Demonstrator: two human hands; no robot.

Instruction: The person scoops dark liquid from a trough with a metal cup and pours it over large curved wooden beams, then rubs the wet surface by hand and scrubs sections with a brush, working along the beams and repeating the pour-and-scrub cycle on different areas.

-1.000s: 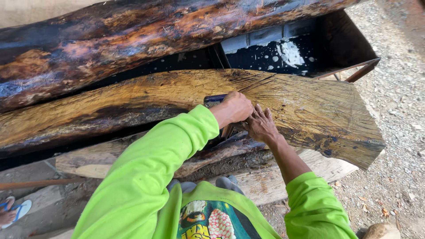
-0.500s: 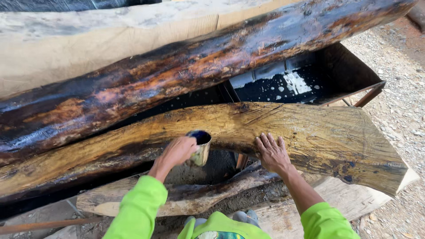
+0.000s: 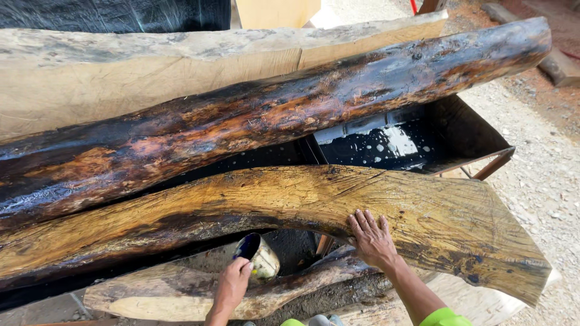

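Two bare hands are in view at the lower edge of the head view. Left hand [image 3: 231, 285] has its grip clenched around a small pale cup [image 3: 260, 258] with a dark, wet-looking inside; the fingers wrap its near side and the cup is tilted, mouth facing up and to the left. The cup sits in the gap below the curved slab [image 3: 290, 202], above a lower pale offcut [image 3: 175, 296] that lies near the ground. Right hand [image 3: 373, 239] has its grip released: palm flat, fingers spread, pressing on the lower edge of the curved slab, holding nothing. That slab is yellow-brown with darker stained patches along its lower left and at its far right end, and it arches over the gap where the cup is. Just behind it lies a dark metal trough [image 3: 423, 142] holding black liquid with pale flecks on its surface. Above the trough a long round log [image 3: 272, 121] runs across the frame, glossy and wet, stained black and orange-brown. Beyond the log lies a broad pale plank [image 3: 151, 72], dry and unstained. Gravel ground [image 3: 544, 181] shows at the right.
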